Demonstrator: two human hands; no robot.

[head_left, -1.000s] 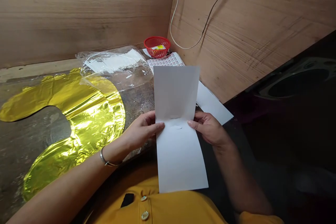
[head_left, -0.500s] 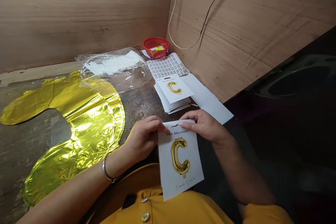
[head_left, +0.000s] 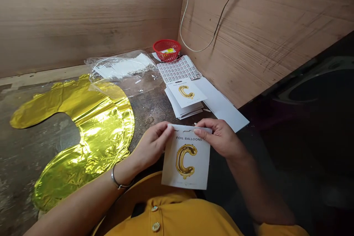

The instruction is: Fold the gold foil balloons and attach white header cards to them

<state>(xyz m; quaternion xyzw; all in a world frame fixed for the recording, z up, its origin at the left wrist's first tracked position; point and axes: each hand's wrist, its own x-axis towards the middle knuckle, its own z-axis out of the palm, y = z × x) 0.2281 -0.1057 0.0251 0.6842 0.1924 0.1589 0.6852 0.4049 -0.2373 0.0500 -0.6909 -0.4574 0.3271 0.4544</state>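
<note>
Between my two hands hangs a white foil balloon card, printed "FOIL BALLOONS" with a gold letter C. My left hand pinches its top left corner, thumb in front. At the top right corner my right hand grips the card, thumb beside the hanger slot and fingers behind. A stack of the same cards lies on the table beyond. Flat gold foil balloons, shaped like a C, lie to the left of my left hand.
A clear plastic bag with white slips lies at the back. A red basket stands in the corner beside sheets of printed labels. White sheets lie along the right wall, where a cable hangs.
The card's lower end has swung left and tilted, so it looks shorter. My left hand has shifted its pinch up to the top left corner. My right hand keeps its hold.
</note>
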